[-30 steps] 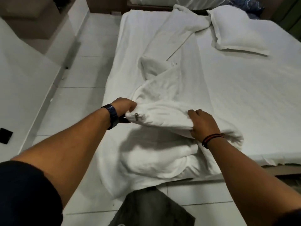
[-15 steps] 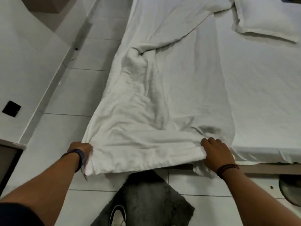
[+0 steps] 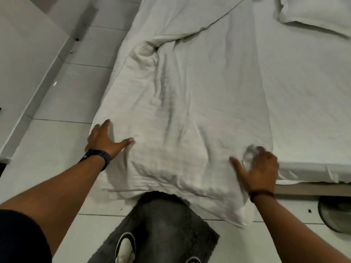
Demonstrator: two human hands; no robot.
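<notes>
At the bottom centre of the frame I see a shoe (image 3: 124, 249) on a grey mat (image 3: 161, 224). Just above it, the near end of the white blanket (image 3: 180, 111) hangs off the bed over the mat's far edge. My left hand (image 3: 103, 140), left of centre, lies flat on the blanket's left edge, fingers spread wide. My right hand (image 3: 260, 168), lower right, rests palm-down on the cloth, thumb stretched out, fingertips blurred. The blanket runs up the middle, rumpled, across the sheet (image 3: 303, 92). A pillow (image 3: 319, 14) lies at the upper right.
</notes>
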